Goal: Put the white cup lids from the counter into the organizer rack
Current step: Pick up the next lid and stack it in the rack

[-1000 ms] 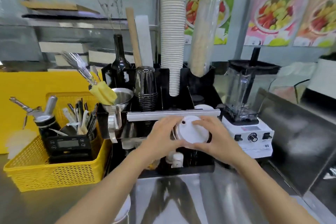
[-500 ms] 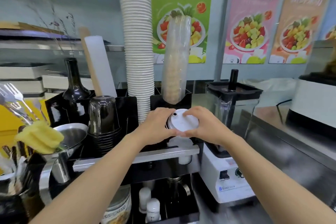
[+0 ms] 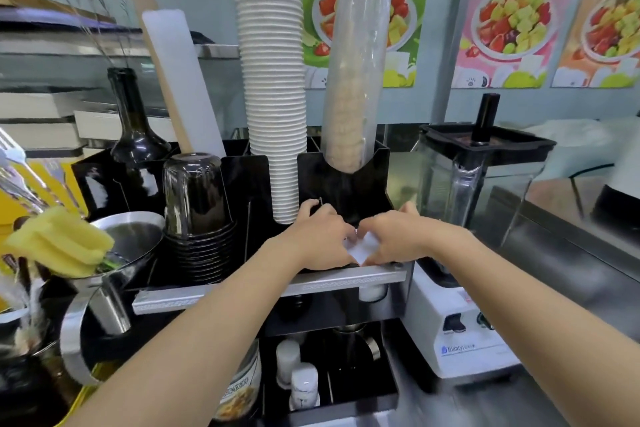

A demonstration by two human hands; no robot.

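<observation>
A blue brand mark is printed on the front of the white blender base, low on its left side; it seems to begin "Blanty", but the letters are blurred and the smaller characters after it cannot be made out. A printed label is seen on a jar at the bottom, too blurred to be read. No words are legible on the fruit posters.

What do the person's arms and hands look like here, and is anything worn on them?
Both forearms are bare as far as the picture shows: no sleeve reaches into view. The left hand and the right hand carry no glove. No watch, bracelet or ring can be seen on either wrist or on the fingers that show. The nails are too small and blurred to tell any polish.
</observation>
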